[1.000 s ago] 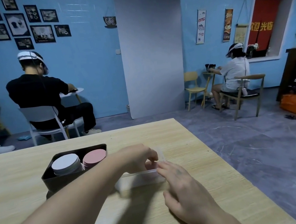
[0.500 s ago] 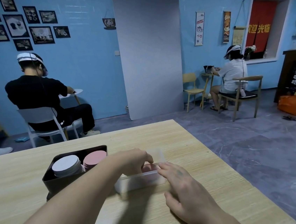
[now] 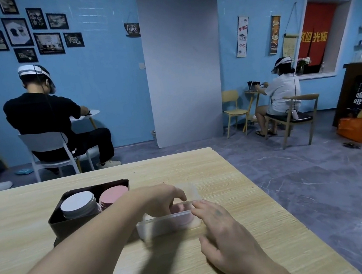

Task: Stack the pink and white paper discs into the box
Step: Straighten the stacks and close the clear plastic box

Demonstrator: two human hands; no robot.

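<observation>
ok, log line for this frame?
step: disc into box | left hand: in clear box, over pink disc, grip unclear | right hand: fingertips on box rim | black tray: holds white stack, pink stack

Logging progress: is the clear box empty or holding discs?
Holding discs. Pink discs show inside the clear box and through its near wall, partly under the left hand. How many, and whether any are white, cannot tell.

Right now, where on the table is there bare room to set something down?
Bare wood: beyond the clear box to the far edge of the table, and right of it. Crowded: dark tray to box, where left hand and right hand work.
</observation>
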